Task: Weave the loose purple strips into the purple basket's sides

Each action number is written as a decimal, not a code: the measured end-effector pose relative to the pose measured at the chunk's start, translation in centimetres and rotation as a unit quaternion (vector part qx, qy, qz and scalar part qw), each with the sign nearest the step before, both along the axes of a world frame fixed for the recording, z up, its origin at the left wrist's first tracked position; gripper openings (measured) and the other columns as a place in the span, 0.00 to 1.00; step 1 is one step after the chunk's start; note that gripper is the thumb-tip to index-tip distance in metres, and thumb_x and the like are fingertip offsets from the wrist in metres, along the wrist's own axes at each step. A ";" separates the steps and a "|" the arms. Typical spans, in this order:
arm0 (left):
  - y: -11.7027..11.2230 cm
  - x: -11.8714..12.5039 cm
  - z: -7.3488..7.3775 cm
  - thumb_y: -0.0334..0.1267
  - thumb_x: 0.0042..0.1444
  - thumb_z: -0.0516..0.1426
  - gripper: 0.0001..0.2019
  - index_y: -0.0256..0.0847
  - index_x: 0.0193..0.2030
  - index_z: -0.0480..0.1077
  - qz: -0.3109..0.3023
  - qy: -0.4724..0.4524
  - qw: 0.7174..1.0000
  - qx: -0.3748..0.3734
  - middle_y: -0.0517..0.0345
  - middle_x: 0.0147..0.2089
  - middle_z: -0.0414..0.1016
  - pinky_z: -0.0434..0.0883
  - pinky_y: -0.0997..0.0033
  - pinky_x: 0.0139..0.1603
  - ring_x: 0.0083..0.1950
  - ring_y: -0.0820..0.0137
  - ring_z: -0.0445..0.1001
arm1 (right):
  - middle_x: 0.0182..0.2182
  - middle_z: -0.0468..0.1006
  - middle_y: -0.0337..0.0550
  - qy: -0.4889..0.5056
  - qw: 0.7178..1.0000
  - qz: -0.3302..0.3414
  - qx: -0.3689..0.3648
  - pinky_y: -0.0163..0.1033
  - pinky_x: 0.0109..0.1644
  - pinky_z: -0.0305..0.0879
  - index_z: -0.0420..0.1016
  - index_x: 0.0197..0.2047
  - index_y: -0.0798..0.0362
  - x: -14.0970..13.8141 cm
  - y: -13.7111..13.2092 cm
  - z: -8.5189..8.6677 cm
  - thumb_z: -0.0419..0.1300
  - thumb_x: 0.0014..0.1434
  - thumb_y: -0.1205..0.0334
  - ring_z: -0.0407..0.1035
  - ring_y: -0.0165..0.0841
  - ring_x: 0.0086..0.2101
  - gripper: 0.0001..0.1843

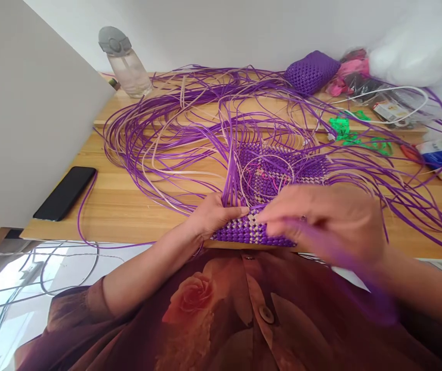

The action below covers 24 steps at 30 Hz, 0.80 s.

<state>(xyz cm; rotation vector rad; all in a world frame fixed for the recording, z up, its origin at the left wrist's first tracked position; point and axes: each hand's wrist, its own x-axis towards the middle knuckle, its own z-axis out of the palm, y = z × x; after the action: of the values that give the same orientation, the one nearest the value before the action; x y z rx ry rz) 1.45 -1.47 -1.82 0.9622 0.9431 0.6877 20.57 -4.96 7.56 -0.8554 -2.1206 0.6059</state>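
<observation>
A half-woven basket (240, 233) of purple and beige plastic strips lies at the table's front edge, close to my body. My left hand (210, 215) grips its upper edge, thumb on top, beside a bundle of upright purple strips (228, 170). Over the right part of the same edge, my right hand (337, 219) is blurred by motion, with thumb and fingers pinched together. A purple strip (375, 301) trails from that hand toward my lap, smeared by movement. Long loose strips (159, 118) fan out from the weave to both sides. My right hand hides part of the basket.
A black phone (66, 193) lies at left. Behind it stands a water bottle (128, 69) with a grey lid. At the back right are a purple woven piece (311, 72), green material (340, 129), plastic packets (393, 111) and white stuffing (414, 51). A wall rises behind.
</observation>
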 end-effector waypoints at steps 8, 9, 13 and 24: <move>-0.4 -0.1 0.0 0.40 0.38 0.73 0.18 0.34 0.34 0.77 0.007 -0.049 0.993 -0.111 0.57 0.29 0.78 0.71 0.67 0.39 0.30 0.69 0.75 | 0.27 0.80 0.37 -0.202 0.967 -0.069 -0.139 0.36 0.36 0.61 0.81 0.32 0.52 0.7 5.0 -3.9 0.63 0.60 0.55 0.72 0.29 0.29 0.10; -0.5 -0.1 0.1 0.41 0.38 0.72 0.18 0.34 0.35 0.78 0.009 -0.051 0.990 -0.131 0.56 0.30 0.79 0.72 0.66 0.38 0.30 0.68 0.76 | 0.27 0.80 0.37 -0.208 0.966 -0.069 -0.141 0.35 0.36 0.60 0.81 0.33 0.52 0.7 5.0 -4.4 0.62 0.60 0.55 0.71 0.29 0.29 0.11; -0.7 0.1 0.7 0.42 0.39 0.73 0.20 0.35 0.40 0.79 0.003 -0.047 0.988 -0.144 0.53 0.34 0.81 0.73 0.65 0.39 0.31 0.67 0.77 | 0.27 0.79 0.37 -0.197 0.966 -0.073 -0.149 0.35 0.34 0.58 0.81 0.33 0.53 0.7 4.2 -5.0 0.61 0.61 0.57 0.70 0.27 0.28 0.11; -1.2 0.3 1.2 0.39 0.37 0.73 0.16 0.35 0.32 0.78 -0.033 0.010 0.998 -0.055 0.56 0.31 0.78 0.71 0.69 0.34 0.30 0.69 0.74 | 0.15 0.62 0.25 0.162 0.883 -0.249 -0.365 0.28 0.23 0.40 0.72 0.27 0.56 6.7 14.9 6.4 0.55 0.65 0.60 0.53 0.12 0.18 0.16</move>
<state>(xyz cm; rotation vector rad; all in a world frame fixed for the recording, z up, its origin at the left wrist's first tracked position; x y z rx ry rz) 1.77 -2.63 -0.65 0.9011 0.9529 0.5660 27.30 9.95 13.94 -1.5187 -1.2654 1.1904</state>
